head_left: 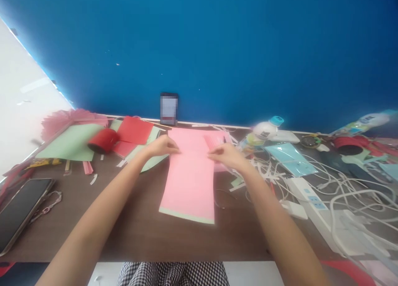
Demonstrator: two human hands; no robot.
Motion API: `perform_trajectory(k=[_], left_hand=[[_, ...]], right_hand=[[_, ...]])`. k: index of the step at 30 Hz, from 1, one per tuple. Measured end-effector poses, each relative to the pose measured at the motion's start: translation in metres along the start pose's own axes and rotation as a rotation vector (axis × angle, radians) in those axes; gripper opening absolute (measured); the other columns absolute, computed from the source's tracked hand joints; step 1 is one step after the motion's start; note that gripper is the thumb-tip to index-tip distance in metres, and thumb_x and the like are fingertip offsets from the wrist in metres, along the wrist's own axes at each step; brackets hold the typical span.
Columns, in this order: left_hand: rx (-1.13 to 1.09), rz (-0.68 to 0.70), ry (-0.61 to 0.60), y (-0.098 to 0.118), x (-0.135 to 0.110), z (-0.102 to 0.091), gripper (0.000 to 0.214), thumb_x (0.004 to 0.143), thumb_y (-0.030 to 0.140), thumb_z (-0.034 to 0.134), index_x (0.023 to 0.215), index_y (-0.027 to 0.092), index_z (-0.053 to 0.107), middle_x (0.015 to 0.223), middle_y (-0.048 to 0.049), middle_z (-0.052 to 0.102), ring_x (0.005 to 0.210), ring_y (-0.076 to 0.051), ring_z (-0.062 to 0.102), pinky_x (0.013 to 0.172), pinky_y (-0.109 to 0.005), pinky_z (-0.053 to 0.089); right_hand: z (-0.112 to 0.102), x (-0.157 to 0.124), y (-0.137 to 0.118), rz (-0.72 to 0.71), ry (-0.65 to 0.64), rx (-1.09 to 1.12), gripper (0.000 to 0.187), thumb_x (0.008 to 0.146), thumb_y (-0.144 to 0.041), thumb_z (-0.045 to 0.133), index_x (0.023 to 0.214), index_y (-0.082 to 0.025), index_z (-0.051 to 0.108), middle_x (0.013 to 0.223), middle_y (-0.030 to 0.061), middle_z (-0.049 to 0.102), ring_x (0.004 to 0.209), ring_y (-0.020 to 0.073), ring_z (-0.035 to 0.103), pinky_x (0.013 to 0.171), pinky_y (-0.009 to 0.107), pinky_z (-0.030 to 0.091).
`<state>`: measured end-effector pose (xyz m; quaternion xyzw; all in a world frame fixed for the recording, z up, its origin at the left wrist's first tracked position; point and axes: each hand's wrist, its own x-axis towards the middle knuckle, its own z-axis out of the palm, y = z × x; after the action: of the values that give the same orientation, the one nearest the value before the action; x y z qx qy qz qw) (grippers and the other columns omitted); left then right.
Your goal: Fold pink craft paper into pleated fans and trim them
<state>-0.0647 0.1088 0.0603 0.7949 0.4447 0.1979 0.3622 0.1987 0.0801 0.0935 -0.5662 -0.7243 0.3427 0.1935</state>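
Note:
A pink paper sheet lies in the middle of the brown desk, its far part folded over. My left hand pinches the fold's left edge with closed fingers. My right hand grips the right edge of the same fold, fingers pressed together. Both hands are slightly blurred.
A red paper roll, red sheets and a green sheet lie at the left. A phone rests near the left edge, another phone leans on the blue wall. Glue bottle, power strip and white cables crowd the right.

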Motion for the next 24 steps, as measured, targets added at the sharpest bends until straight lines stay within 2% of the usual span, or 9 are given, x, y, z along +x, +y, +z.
perform_trajectory(k=[4,9,16,24], left_hand=[[0.235,0.062,0.018,-0.018,0.006,0.014,0.027,0.074,0.042,0.055,0.076,0.019,0.069,0.080,-0.0037,0.068,0.071,-0.017,0.059,0.062,-0.024,0.041],[0.578,0.173,0.075,-0.025,0.007,0.023,0.026,0.082,0.032,0.045,0.079,0.019,0.067,0.081,-0.0058,0.064,0.075,-0.018,0.057,0.062,-0.025,0.038],[0.864,0.304,0.063,-0.029,0.004,0.033,0.028,0.086,0.017,0.035,0.078,0.015,0.062,0.076,-0.0072,0.055,0.072,-0.016,0.052,0.058,-0.026,0.035],[0.933,0.354,0.046,-0.033,0.002,0.037,0.021,0.084,0.010,0.038,0.079,0.013,0.058,0.078,-0.0072,0.053,0.074,-0.016,0.050,0.058,-0.026,0.036]], right_hand=[[0.023,0.013,0.019,-0.064,0.063,-0.328,0.009,0.071,-0.025,0.059,0.066,-0.019,0.064,0.075,0.0018,0.066,0.069,0.0158,0.058,0.057,0.025,0.040],[0.036,0.020,0.033,-0.201,0.085,-0.614,0.015,0.075,-0.013,0.050,0.067,-0.019,0.060,0.075,0.0016,0.063,0.072,0.0147,0.056,0.056,0.023,0.033],[0.046,0.024,0.049,-0.236,0.045,-0.744,0.020,0.083,-0.018,0.044,0.077,-0.020,0.062,0.078,0.0034,0.060,0.072,0.0150,0.055,0.057,0.024,0.032],[0.054,0.024,0.059,-0.343,0.020,-0.912,0.020,0.082,-0.008,0.041,0.081,-0.013,0.061,0.079,0.0074,0.058,0.076,0.0164,0.052,0.064,0.025,0.034]])
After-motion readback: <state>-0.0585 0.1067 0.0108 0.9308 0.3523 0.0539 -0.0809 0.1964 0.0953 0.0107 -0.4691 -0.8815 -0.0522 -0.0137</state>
